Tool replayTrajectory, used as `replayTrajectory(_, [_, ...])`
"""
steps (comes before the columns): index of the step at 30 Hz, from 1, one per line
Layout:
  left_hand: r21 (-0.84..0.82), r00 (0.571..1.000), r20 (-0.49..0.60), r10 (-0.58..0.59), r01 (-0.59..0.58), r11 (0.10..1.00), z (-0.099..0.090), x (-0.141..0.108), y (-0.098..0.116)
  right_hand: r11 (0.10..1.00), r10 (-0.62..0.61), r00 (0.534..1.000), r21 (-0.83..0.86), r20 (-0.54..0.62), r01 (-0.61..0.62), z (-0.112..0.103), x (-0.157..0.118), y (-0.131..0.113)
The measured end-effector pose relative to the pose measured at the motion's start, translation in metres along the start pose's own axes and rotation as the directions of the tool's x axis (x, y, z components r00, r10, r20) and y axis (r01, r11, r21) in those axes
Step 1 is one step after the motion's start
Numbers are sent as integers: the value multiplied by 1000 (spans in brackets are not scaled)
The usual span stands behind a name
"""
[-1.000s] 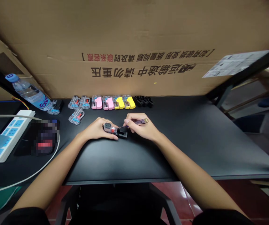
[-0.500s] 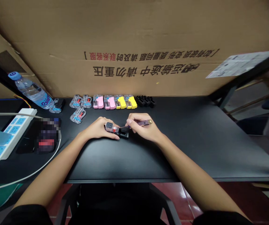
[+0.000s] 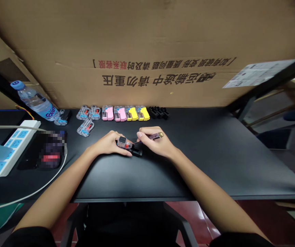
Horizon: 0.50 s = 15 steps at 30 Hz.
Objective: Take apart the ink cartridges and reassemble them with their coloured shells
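My left hand (image 3: pixel 110 143) is closed around a small clear-and-black plastic device (image 3: pixel 128 145), just above the table. The device has a dark square top and a red piece inside; a black open-framed part sticks out on its right. My fingers cover some of it. In my right hand (image 3: pixel 154 140) is a screwdriver (image 3: pixel 155 136) with a purplish handle and a gold end, gripped like a pen. Its thin shaft slants down left to the black part; whether the tip touches cannot be made out.
Behind my hands stand clear plastic pieces (image 3: pixel 85 127), pink-backed ones (image 3: pixel 108 113), yellow-backed ones (image 3: pixel 132 113) and black parts (image 3: pixel 159 112). A bottle (image 3: pixel 38 99), power strip (image 3: pixel 15 147) and white cable (image 3: pixel 57 171) are at left. Cardboard (image 3: pixel 147 41) walls the back.
Both hands and the device have shifted very slightly. The screwdriver's handle end sits a little further left, and its shaft points down more steeply at the black part.
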<state>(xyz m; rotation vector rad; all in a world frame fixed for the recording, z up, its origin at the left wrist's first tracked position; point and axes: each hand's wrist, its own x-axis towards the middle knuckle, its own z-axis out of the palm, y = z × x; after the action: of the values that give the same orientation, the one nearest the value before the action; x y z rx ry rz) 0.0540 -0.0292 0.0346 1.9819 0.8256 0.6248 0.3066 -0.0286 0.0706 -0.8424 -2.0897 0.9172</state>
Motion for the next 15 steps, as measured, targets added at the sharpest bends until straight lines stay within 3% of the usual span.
replayTrajectory(10, [-24, 1000, 20, 20, -19, 1000, -1, 1, 1, 980, -199, 979, -41, -46, 197, 14, 1, -10])
replayTrajectory(15, [-19, 1000, 2, 19, -19, 1000, 4, 1, 2, 984, -171, 970, -82, -171, 159, 19, 1, -7])
